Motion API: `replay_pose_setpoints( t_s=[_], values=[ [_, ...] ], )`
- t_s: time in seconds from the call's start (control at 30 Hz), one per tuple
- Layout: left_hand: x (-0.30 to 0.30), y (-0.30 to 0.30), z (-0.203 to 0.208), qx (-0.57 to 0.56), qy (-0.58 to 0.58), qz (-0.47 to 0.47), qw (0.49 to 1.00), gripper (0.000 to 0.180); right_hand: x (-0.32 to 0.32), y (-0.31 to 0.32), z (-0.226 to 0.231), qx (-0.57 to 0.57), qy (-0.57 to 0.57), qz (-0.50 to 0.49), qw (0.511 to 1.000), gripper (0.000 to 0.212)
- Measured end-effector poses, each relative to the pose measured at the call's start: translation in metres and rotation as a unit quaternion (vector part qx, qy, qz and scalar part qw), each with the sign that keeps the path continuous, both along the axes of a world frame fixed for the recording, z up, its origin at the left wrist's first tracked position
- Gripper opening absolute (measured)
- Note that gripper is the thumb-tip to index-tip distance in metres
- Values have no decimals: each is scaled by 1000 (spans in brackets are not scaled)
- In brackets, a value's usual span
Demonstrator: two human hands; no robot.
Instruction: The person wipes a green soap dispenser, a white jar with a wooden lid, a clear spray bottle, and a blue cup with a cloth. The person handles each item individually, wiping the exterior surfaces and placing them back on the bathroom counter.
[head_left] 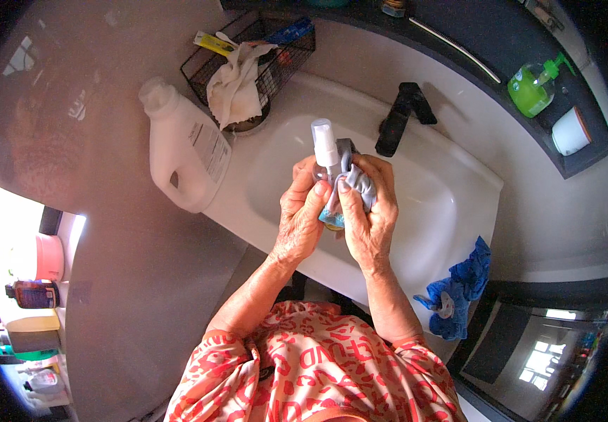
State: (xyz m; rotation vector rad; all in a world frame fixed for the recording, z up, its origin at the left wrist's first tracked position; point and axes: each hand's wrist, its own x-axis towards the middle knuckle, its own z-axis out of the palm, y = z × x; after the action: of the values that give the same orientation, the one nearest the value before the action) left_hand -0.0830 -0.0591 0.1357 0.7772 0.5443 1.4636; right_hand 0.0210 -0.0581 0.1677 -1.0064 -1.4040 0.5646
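Note:
My left hand grips a small clear spray bottle with a white cap, held upright above the sink. Some blue shows low on the bottle, between my thumbs. In my right hand is a bunched grey cloth, pressed against the bottle's side. Both thumbs lie close together at the front. Most of the bottle's body is hidden behind my fingers and the cloth.
A white jug stands left of the sink, beside a wire basket with a white cloth over it. Behind the basin is a black faucet. Blue gloves lie at the right edge. A shelf holds a green soap dispenser and white cup.

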Motion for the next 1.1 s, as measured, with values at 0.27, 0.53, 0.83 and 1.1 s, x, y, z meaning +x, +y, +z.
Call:
replay_pose_setpoints(
  t_s=[0.27, 0.53, 0.83, 1.1],
  values=[
    [-5, 7, 8, 52, 61, 74, 994, 53, 2, -17, -19, -229, 149, 138, 952, 38],
    [-3, 9, 9, 99, 47, 11, 994, 53, 5, -21, -31, -293, 371, 204, 857, 44],
    [-1, 9, 7, 97, 159, -31, 982, 70, 10, -14, -34, -331, 423, 133, 833, 36],
    [5, 56, 24, 183, 212, 36, 959, 52, 15, -7, -36, -330, 417, 142, 835, 33]
  ],
)
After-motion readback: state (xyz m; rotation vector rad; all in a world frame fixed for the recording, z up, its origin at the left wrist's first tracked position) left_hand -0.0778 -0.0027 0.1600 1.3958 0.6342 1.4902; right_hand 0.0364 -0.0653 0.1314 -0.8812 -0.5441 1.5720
